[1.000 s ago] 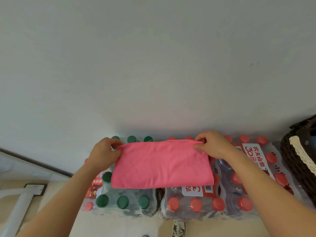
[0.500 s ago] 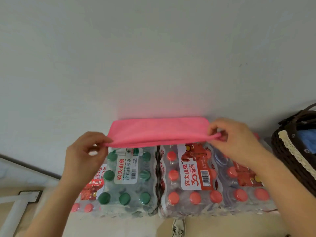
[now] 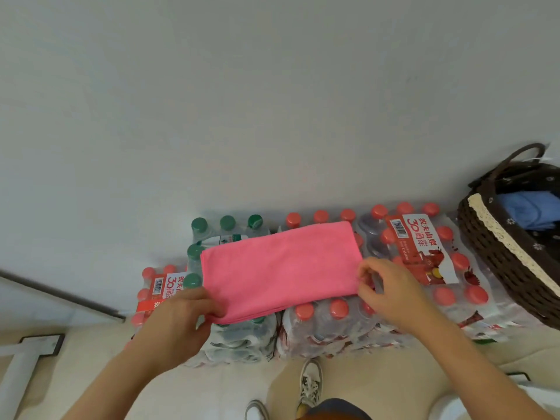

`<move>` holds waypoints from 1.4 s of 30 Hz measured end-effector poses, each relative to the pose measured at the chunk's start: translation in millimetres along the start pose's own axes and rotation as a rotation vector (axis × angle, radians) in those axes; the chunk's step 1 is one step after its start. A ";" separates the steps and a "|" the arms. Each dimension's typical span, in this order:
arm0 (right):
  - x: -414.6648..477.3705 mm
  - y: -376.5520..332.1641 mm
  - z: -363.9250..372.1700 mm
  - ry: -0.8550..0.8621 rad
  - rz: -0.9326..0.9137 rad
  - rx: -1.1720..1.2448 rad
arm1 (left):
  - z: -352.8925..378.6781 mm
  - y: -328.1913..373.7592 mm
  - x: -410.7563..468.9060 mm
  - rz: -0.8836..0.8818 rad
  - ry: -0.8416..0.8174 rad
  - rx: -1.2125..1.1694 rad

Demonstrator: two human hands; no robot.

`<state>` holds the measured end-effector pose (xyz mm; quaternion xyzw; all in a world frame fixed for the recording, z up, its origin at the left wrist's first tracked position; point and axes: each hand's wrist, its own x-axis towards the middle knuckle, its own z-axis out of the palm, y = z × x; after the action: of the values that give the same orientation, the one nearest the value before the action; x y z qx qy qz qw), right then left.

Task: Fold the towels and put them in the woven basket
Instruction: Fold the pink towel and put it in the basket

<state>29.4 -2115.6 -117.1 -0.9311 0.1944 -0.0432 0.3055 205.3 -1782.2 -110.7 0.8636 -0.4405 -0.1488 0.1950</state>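
- Starting at the far left, the left pack [image 3: 145,298] of red-capped bottles carries a left label [image 3: 165,287] with a barcode and "30周年". The brand line beside it is partly covered by the hand.
- Left hand [image 3: 178,322]: fingers are curled onto the near-left corner of the towel and grip it.
- Green pack [image 3: 227,225], bottles with green caps: its white label sits mostly under the towel and cannot be read.
- Towel [image 3: 281,268]: pink and folded into a layered rectangle.
  - It lies flat across the green pack and the middle pack [image 3: 327,322], well apart from the basket.
  - Stacked edges show along the near side.
- Handling assessment of the towel:
  - It appears light, soft and limp, with a napped surface. It is neither fragile nor slippery.
  - The layers would probably slide apart or droop if it were lifted by a single corner.
  - Advised hold: pinch all layers together at both short ends, or support it from beneath when carrying.
- Right hand [image 3: 391,292]: thumb and fingers are curled at the near-right corner of the towel and pinch its edge.
- Right pack [image 3: 472,295], bottles with red caps: the right label [image 3: 421,250] reads "农夫山泉" and "30周年", with a barcode above. The smaller print is too fine to read.
- Basket [image 3: 497,262]: dark weave, pale lace trim along the rim, one handle in view.
  - It stands at the right edge, just beside the right pack.
  - A blue cloth [image 3: 527,210] lies inside.
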 end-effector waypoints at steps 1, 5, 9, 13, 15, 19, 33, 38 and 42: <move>3.2 -2.7 -1.8 0.007 0.056 0.052 | -5.0 1.0 1.6 -0.022 -0.062 -0.010; 32.5 -11.1 -6.4 0.094 0.209 0.113 | -19.1 2.5 18.4 -0.154 -0.037 -0.100; 72.6 -12.1 -2.7 0.094 0.295 -0.005 | -17.3 -6.7 52.9 -0.379 0.282 -0.105; 95.4 -12.1 4.8 -0.108 0.317 -0.206 | -10.3 -17.6 72.3 -0.465 0.172 -0.093; 98.8 -10.1 4.2 -0.135 0.290 -0.271 | -10.3 -18.8 74.7 -0.488 0.142 -0.087; 106.3 -4.0 -3.2 -0.110 0.226 -0.202 | -16.4 -17.3 73.6 -0.529 0.124 -0.122; 97.9 -50.1 14.0 0.137 0.043 -0.211 | -21.3 -13.6 68.6 -0.537 0.231 -0.604; 36.3 -137.6 69.3 -0.120 -0.285 -0.153 | -25.3 -12.6 66.0 -0.524 0.142 -0.752; 17.9 -176.7 114.7 -0.106 -0.309 -0.253 | -27.2 -12.3 61.8 -0.472 0.106 -0.809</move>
<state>128.1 -1928.9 -107.2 -0.9818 0.0368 -0.0159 0.1859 260.7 -1820.6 -97.8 0.8012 -0.1282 -0.3044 0.4991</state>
